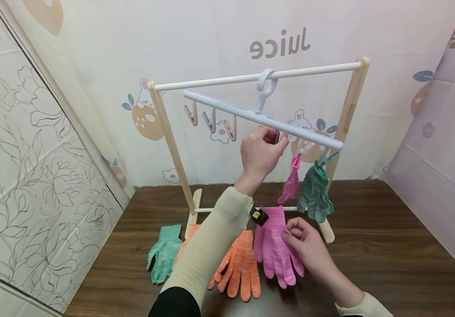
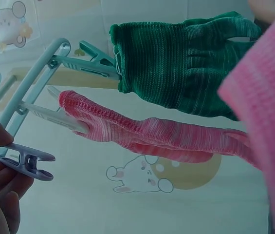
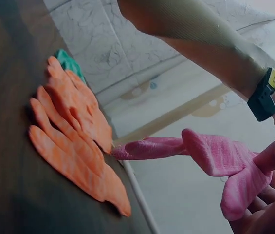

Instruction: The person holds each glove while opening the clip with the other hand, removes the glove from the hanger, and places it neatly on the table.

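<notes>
My left hand is raised to the bar of a pale hanger, gripping a lavender clothespin that hangs from it. The clothespin's free ends stand apart with nothing between them. Lower down, my right hand pinches the side of a pink glove, whose cuff points up and fingers hang down. To the right of the left hand, another pink glove hangs from a white clothespin. A green glove hangs from a green clothespin at the hanger's right end.
A wooden rack with a white top rod carries the hanger. Three unused clothespins dangle on its left half. Orange gloves and a green glove lie on the dark wooden table. A printed curtain hangs behind.
</notes>
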Demonstrator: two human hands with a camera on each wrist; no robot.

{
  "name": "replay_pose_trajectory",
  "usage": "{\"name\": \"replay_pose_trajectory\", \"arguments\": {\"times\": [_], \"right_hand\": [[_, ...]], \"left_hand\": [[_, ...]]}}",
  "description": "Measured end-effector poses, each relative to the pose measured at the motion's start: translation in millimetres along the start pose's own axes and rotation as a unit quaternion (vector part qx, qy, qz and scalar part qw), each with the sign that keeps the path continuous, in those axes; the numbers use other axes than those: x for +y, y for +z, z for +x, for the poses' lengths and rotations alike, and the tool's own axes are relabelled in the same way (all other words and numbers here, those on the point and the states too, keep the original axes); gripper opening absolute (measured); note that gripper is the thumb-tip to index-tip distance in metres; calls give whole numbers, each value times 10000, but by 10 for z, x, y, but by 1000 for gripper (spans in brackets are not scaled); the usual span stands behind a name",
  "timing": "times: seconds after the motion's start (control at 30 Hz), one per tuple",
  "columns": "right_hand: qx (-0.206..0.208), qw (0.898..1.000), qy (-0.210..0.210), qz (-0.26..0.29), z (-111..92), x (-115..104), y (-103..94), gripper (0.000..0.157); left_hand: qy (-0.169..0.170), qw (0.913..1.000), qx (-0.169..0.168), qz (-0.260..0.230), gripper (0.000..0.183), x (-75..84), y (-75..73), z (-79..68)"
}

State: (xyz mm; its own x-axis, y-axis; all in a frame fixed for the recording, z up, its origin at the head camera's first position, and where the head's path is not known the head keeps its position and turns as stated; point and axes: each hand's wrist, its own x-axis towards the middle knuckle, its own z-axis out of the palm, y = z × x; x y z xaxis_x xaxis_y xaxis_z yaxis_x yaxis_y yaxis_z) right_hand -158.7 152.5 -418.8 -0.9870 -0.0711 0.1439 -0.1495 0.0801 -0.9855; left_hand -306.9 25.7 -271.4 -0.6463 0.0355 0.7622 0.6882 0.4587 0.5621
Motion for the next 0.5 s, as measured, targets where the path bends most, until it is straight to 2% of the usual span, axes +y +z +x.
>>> {"name": "replay_pose_trajectory", "arguments": {"times": [0.23, 0.5], "right_hand": [[-663, 9975, 47, 244, -112, 48, 31, 22], [-1142, 9929, 67, 337, -207, 144, 46, 22]], "left_hand": [[-43, 10000, -3, -1, 16, 16, -10, -7], [-135, 9998, -67, 122, 17, 25, -15, -2]]}}
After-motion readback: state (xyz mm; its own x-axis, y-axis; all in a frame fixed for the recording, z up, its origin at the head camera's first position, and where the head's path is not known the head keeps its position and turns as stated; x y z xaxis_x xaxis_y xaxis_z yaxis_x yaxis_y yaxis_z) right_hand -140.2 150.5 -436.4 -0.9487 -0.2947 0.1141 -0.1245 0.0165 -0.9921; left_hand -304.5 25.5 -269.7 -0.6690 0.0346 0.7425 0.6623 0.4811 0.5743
